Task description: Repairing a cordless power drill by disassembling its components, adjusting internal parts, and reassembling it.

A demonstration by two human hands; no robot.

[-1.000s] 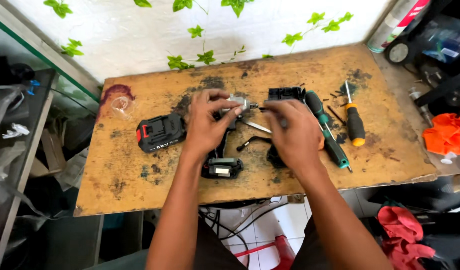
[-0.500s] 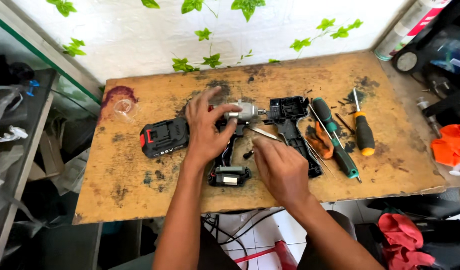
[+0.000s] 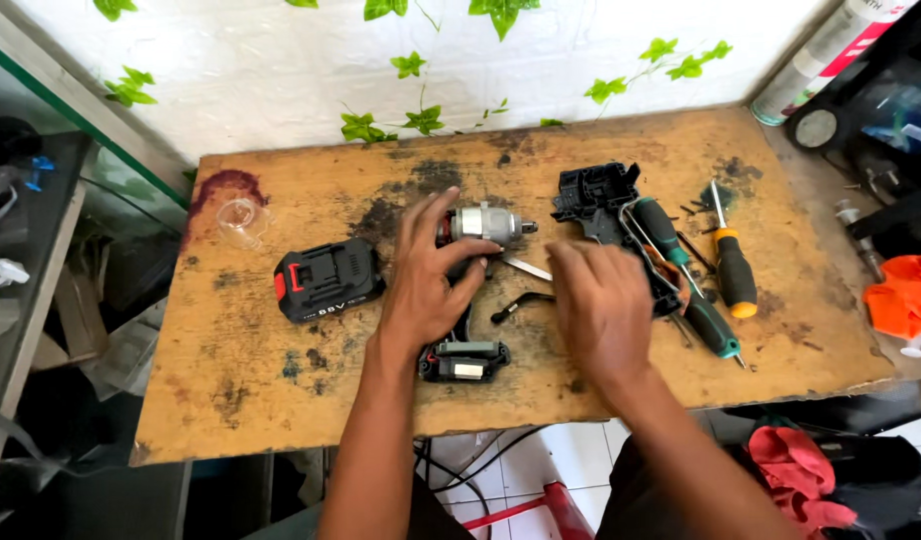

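Item: silver-grey metal motor/gearbox unit of a stripped power tool, cylindrical, long axis approx. left-right across the worn, stained wooden workbench, small output shaft pointing right, lying centre-back of bench. Left hand laid over its left end, fingers spread and loosely curled on it, thumb under the body; the unit sticks out to the right of the palm. Right hand flat, palm down, fingers relaxed, holding nothing, near the black moulded plastic housing shell; black rectangular battery pack w/ red catch lies left of left hand.
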